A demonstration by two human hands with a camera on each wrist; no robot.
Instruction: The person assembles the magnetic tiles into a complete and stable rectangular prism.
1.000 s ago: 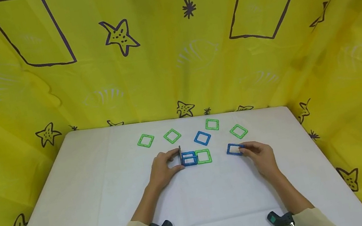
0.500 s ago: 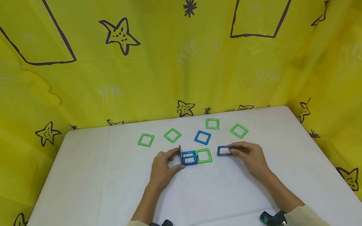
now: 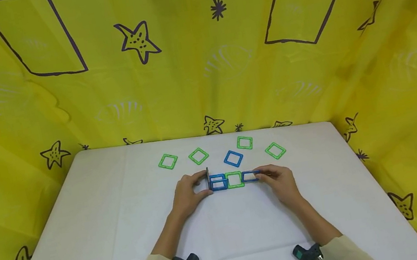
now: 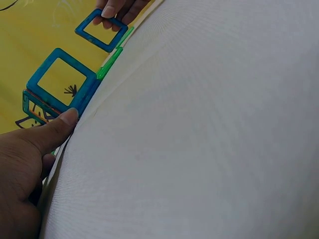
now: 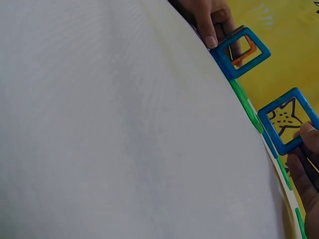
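Observation:
My left hand (image 3: 191, 193) holds an upright magnetic tile (image 3: 208, 178), edge-on in the head view and orange in the right wrist view (image 5: 250, 53). It stands against the left end of a blue square magnetic tile (image 4: 42, 69) that is upright too. In the left wrist view, the thumb rests at that blue tile's lower corner. Another blue edge (image 3: 217, 175) shows just behind it. A green square tile (image 3: 236, 186) lies flat to the right. My right hand (image 3: 280, 182) pinches a second blue square tile (image 5: 269, 133), tilted up, its left edge overlapping the green tile's right side.
Farther back on the white table (image 3: 127, 237) lie several loose green tiles, such as one at left (image 3: 161, 160) and one at right (image 3: 272, 156), plus a blue tile (image 3: 228, 163). A yellow patterned curtain (image 3: 183, 83) surrounds the back and sides.
My right hand has moved left with its blue tile, from well right of the flat green tile to that tile's right edge. The left hand stays put.

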